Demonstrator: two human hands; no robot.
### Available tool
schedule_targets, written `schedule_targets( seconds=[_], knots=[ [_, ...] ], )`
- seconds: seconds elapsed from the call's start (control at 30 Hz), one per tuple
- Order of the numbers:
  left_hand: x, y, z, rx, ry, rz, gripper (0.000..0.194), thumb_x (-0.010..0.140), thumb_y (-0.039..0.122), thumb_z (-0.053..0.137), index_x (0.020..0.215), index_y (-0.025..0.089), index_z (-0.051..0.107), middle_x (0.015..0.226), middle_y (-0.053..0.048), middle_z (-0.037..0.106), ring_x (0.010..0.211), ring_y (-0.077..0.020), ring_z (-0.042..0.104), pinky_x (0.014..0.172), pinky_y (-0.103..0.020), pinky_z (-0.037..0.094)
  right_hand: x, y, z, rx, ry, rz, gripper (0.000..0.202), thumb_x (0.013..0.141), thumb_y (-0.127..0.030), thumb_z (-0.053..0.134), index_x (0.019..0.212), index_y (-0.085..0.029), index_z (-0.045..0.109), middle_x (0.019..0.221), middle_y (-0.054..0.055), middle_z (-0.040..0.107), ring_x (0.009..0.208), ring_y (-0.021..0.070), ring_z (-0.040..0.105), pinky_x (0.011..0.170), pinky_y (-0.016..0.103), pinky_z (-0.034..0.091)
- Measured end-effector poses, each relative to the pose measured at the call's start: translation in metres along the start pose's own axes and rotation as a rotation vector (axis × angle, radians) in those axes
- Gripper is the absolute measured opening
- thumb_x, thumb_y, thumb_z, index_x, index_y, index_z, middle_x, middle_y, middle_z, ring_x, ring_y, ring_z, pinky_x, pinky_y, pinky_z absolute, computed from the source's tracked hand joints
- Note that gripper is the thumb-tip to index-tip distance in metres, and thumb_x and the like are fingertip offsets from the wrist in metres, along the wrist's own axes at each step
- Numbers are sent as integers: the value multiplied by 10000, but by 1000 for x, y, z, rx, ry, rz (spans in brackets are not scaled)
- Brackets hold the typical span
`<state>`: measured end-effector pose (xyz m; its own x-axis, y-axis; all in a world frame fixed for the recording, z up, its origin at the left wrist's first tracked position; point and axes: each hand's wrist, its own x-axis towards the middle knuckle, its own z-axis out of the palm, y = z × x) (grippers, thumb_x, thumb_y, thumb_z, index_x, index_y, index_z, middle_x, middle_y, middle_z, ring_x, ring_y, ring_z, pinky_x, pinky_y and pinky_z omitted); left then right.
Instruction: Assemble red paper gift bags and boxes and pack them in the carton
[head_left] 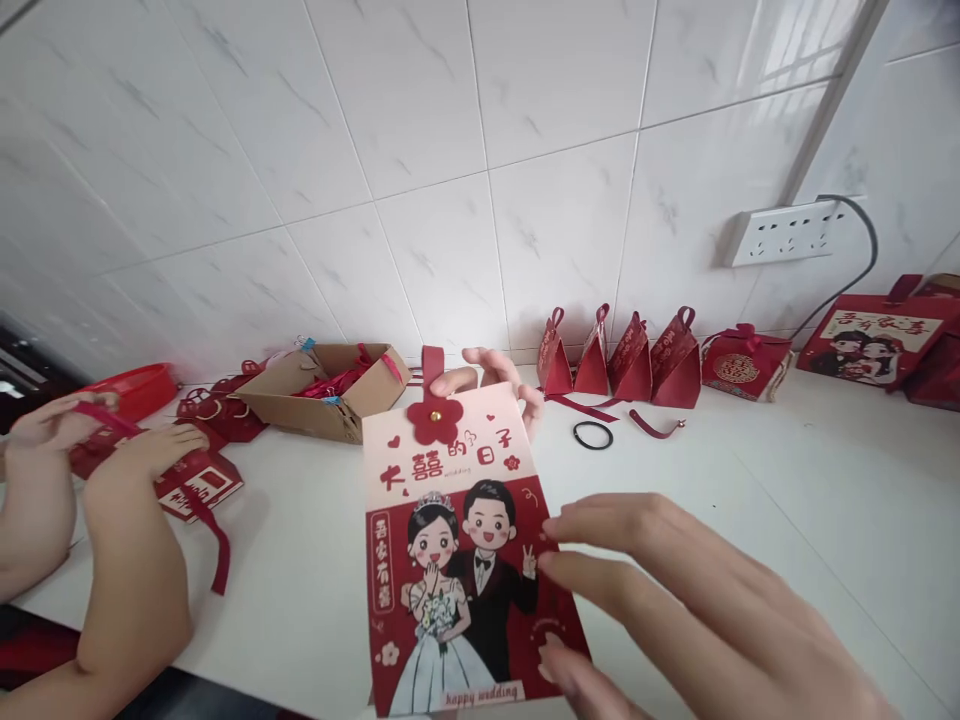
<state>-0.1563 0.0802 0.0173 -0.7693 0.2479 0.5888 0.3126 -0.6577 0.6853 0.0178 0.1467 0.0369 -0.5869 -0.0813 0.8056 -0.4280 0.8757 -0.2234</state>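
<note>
A red and pink wedding gift box (480, 600), printed with a cartoon bride and groom, is held up in front of me. At its top is a dark red strap with a flower-shaped piece (436, 417) and a gold stud. My left hand (495, 372) grips the top from behind, thumb near the strap; the palm and arm are hidden by the box. My right hand (697, 600) reaches in from the right, fingers apart, with fingertips at the box's right edge and front. Whether they press on it, I cannot tell.
Several small red triangular boxes (630, 360) line the wall, with a black ring (592, 435) and loose strap (654, 425) before them. A cardboard carton (300, 400) holds red ribbons. At left, another person's hands (154, 450) handle a ribbon and red box (217, 480).
</note>
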Motion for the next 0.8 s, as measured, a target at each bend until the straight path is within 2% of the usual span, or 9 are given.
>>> schedule_targets(
  seconds=[0.13, 0.2, 0.27, 0.4, 0.5, 0.57, 0.63, 0.7, 0.8],
  knots=[
    [5, -4, -13, 283, 8, 128, 597, 753, 807, 348, 706, 240, 528, 894, -46, 546, 958, -221, 543, 743, -345, 486, -2, 5, 3, 19, -25, 56, 300, 948, -423, 484, 970, -157, 621, 913, 111, 651, 764, 219, 655, 656, 291, 582],
    [4, 4, -12, 419, 81, 163, 510, 815, 704, 439, 693, 218, 536, 798, -25, 528, 787, -168, 548, 670, -291, 469, -3, 9, 2, 33, -57, 98, 431, 947, -546, 410, 1029, -164, 591, 861, 103, 645, 675, 219, 643, 546, 305, 561],
    [0, 16, -9, 568, 140, 234, 358, 866, 508, 552, 694, 195, 563, 743, -3, 519, 710, -125, 526, 644, -243, 443, -2, 15, 1, -8, -125, 161, 471, 939, -593, 386, 1063, -172, 559, 802, 76, 632, 580, 206, 610, 443, 305, 504],
    [-9, 35, -3, 833, 175, 513, 186, 865, 267, 621, 705, 176, 596, 802, 0, 584, 766, -104, 553, 656, -201, 439, 0, 33, 4, -106, -235, 312, 253, 956, -433, 455, 1017, -201, 535, 850, 41, 631, 588, 198, 592, 489, 316, 468],
    [-15, 41, -2, 967, 115, 597, 126, 848, 198, 635, 728, 176, 604, 823, -1, 620, 769, -104, 572, 685, -206, 455, 4, 45, 6, -39, -334, 410, 150, 954, -337, 438, 953, -221, 533, 849, 8, 623, 653, 187, 580, 577, 320, 447],
    [-17, 43, -2, 1027, 57, 543, 121, 848, 208, 635, 733, 180, 613, 745, 14, 626, 697, -96, 569, 655, -203, 454, 7, 48, 5, 5, -393, 462, 168, 959, -310, 396, 878, -220, 512, 783, -9, 597, 634, 171, 539, 586, 314, 416],
    [-19, 45, -2, 1032, 28, 394, 149, 851, 258, 632, 719, 188, 626, 656, 29, 622, 611, -89, 560, 581, -196, 439, 9, 50, 2, 58, -416, 499, 188, 960, -298, 373, 832, -218, 484, 733, -26, 566, 591, 149, 492, 565, 301, 383],
    [-20, 47, -2, 998, 43, 251, 189, 842, 306, 638, 690, 194, 637, 634, 29, 640, 587, -93, 576, 539, -194, 431, 10, 51, -2, 119, -400, 506, 185, 959, -296, 378, 821, -217, 473, 734, -32, 554, 596, 137, 478, 560, 288, 366],
    [-20, 49, 1, 940, 103, 175, 220, 806, 325, 665, 634, 193, 629, 658, 17, 676, 625, -114, 624, 524, -191, 444, 11, 53, -4, 185, -348, 508, 243, 965, -318, 379, 752, -210, 422, 699, -33, 508, 591, 128, 444, 543, 273, 347]
  ],
)
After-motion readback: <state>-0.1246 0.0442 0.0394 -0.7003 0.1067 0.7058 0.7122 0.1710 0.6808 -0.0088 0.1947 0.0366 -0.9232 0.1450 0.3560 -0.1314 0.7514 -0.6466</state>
